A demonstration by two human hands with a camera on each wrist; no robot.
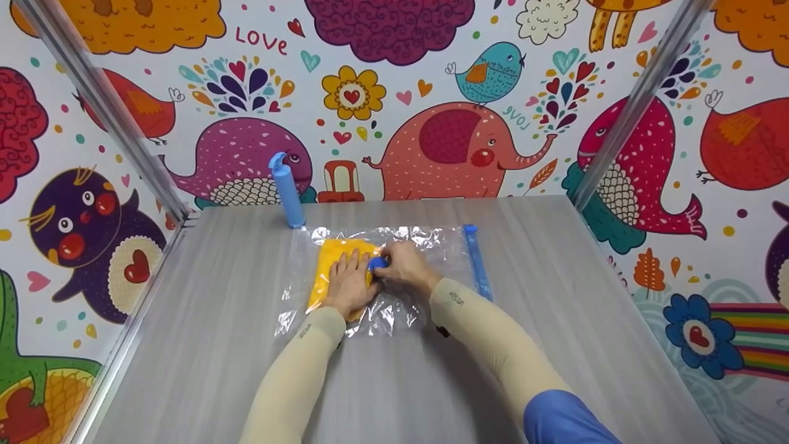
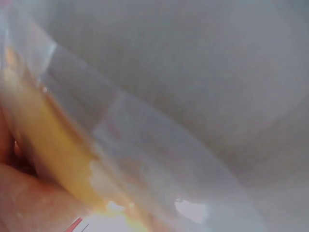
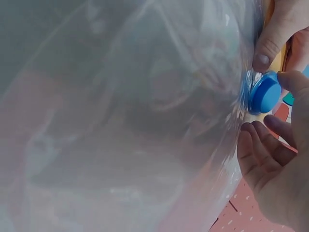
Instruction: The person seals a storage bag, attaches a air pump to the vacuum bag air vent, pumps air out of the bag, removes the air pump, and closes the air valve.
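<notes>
A clear plastic storage bag [image 1: 444,253] lies flat, with folded yellow cloth [image 1: 330,253] inside its left part. My left hand [image 1: 350,282] presses on the bag over the cloth, fingers spread. In the left wrist view, part of the left hand [image 2: 34,203] shows beside the bag's yellow contents [image 2: 58,145]. A round blue valve cap [image 1: 378,263] sits on the bag between my hands. My right hand [image 1: 407,265] pinches this cap; in the right wrist view its thumb and finger stand at opposite sides of the blue cap [image 3: 266,95].
A blue hand pump [image 1: 288,191] stands upright at the back left, just behind the bag. The bag's blue zip edge [image 1: 478,262] runs along its right side. Beneath everything is a grey wood-grain table [image 1: 542,296], with cartoon-printed walls [image 1: 351,49] and metal posts around it.
</notes>
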